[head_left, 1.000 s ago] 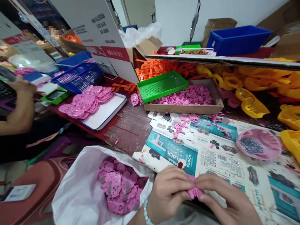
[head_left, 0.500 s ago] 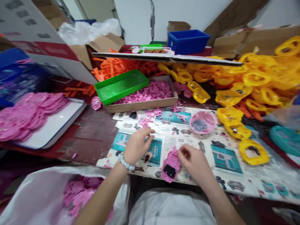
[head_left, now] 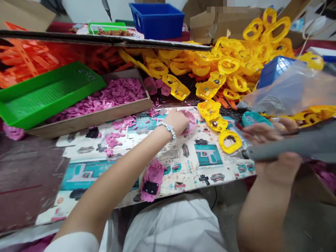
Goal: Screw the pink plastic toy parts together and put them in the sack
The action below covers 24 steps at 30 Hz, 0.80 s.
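My left hand (head_left: 177, 121) reaches into the pink bowl (head_left: 192, 122), its fingertips hidden from view; screws show only as a dull patch there. On the right, my right hand (head_left: 280, 168) is wrapped round a grey electric screwdriver (head_left: 288, 145), whose dark tip points left. This hand is blurred, with fingers showing behind the tool and the thumb in front. A pink plastic casing (head_left: 152, 180) with a black rectangular part on it lies at the table's front edge, below my left forearm, touched by neither hand.
Behind the left arm, a green tray (head_left: 52, 92) rests tilted on a cardboard box (head_left: 105, 117) of small pink pieces. Yellow shells (head_left: 236, 70) are heaped at the back right. A teal bowl (head_left: 256, 119) stands beyond the screwdriver. Loose pink bits (head_left: 114, 138) lie on the printed sheet.
My left hand has moved right and forward to the pink bowl. My right hand has left the pink casing and now grips the screwdriver at right. The view has turned right.
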Each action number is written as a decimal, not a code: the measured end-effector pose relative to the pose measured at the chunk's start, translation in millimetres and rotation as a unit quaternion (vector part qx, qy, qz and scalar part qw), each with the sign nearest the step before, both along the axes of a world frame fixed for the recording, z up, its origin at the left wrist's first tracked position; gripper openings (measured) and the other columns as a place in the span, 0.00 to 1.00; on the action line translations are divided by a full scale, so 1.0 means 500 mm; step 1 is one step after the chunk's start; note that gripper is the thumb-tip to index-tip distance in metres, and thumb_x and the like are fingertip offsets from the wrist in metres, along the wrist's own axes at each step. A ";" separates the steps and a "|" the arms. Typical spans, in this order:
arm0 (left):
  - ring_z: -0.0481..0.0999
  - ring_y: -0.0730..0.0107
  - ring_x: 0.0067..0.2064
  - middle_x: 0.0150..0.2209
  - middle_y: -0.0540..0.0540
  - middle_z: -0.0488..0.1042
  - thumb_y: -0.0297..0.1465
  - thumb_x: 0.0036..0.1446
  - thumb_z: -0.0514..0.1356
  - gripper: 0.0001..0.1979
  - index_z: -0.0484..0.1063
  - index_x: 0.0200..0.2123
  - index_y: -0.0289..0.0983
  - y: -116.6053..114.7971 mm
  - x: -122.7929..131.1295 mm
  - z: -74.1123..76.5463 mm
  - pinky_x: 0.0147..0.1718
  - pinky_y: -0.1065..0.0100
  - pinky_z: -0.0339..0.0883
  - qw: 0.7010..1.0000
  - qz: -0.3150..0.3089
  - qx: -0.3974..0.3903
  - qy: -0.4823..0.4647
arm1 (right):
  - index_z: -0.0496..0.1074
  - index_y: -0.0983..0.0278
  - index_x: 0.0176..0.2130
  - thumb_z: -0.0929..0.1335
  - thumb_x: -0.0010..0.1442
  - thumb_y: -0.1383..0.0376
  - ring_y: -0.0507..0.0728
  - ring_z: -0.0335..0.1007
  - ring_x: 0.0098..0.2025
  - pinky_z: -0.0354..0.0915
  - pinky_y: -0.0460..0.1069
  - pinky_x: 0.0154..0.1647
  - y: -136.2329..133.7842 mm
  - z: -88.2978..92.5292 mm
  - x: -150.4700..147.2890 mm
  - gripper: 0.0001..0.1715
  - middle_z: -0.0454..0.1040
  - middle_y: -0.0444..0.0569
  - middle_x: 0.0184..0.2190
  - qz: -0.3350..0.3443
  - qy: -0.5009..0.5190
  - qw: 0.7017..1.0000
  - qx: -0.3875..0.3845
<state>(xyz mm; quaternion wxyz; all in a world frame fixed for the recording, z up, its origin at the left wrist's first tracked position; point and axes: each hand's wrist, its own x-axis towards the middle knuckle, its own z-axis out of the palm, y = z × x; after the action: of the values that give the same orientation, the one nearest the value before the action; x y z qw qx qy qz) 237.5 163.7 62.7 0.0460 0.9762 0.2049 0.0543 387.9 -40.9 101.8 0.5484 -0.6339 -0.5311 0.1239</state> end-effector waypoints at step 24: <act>0.78 0.73 0.30 0.28 0.50 0.78 0.21 0.49 0.63 0.08 0.68 0.29 0.38 -0.336 -0.255 -0.066 0.29 0.76 0.72 0.629 0.247 -0.529 -0.513 | 0.60 0.52 0.40 0.65 0.63 0.60 0.50 0.68 0.21 0.71 0.48 0.26 -0.013 0.069 -0.223 0.07 0.67 0.37 0.18 0.340 0.213 0.916 0.015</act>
<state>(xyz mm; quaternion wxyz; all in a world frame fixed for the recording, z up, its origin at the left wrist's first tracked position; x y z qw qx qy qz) 109.8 -4.5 29.7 0.6374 0.5113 0.3749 0.4379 276.6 -47.3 136.3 0.5827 -0.3656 -0.5871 0.4268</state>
